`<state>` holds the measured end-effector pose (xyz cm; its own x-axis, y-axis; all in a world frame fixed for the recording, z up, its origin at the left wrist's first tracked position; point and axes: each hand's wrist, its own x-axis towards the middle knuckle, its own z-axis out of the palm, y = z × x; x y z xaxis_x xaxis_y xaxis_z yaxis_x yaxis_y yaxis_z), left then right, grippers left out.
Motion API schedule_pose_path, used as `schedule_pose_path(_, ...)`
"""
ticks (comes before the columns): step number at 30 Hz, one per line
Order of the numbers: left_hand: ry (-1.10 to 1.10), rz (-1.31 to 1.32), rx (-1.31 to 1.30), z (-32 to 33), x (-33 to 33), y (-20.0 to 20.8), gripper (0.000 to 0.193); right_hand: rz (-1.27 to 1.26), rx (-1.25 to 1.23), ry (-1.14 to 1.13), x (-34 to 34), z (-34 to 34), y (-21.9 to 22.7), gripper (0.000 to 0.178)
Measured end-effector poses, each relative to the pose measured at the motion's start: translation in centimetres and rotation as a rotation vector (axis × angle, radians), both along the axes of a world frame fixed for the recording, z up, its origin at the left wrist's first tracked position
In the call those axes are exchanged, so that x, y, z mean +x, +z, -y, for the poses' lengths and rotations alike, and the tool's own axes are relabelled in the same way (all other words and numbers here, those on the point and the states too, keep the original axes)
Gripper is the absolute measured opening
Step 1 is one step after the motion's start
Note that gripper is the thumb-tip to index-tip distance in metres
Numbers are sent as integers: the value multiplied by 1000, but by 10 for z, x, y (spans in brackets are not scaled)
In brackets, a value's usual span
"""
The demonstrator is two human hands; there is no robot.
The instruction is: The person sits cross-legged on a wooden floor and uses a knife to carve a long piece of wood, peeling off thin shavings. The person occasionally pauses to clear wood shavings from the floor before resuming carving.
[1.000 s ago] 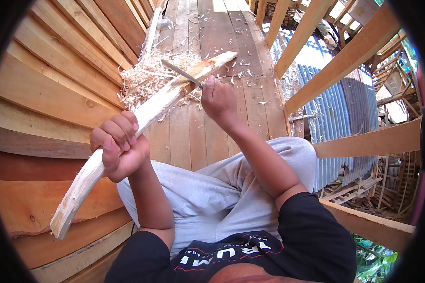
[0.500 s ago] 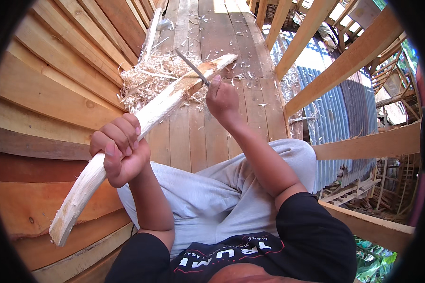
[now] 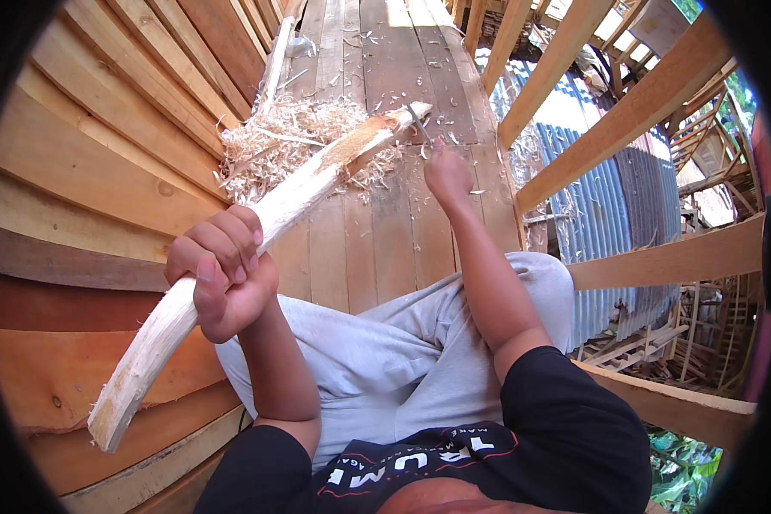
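A long, pale, peeled wooden stick [image 3: 304, 190], slightly curved, slants from the lower left up to the far middle. My left hand [image 3: 221, 270] is closed around its nearer half, with the thumb up. Patches of brown show on the wood toward its far end. My right hand [image 3: 449, 174] is closed on a knife [image 3: 420, 125], its handle mostly hidden in the fist. The dark, narrow blade lies at the stick's far tip. Beneath the stick's far half a heap of curled wood shavings [image 3: 287, 141] covers the floorboards.
A plank wall [image 3: 103, 154] runs close along the left. Loose shavings are scattered over the plank floor [image 3: 385, 248]. At the right stands a railing of wooden posts [image 3: 621, 111], with corrugated metal sheets [image 3: 595, 214] beyond it. My crossed legs [image 3: 377, 360] are below my hands.
My right hand has moved the knife away from me and to the right, from the stick's brown patch to its far tip. The left hand keeps its hold, nearly still.
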<state>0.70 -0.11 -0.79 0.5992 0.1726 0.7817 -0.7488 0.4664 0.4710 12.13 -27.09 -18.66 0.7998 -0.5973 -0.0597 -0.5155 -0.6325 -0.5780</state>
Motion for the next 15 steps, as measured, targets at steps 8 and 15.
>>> schedule_pose_path(8,30,-65,-20,-9,0,-2,25,411,32,474,-35,-50,68,61)
schedule_pose_path(15,27,-37,-66,-10,-1,-2,23,476,-31,542,-44,-59,63,62)
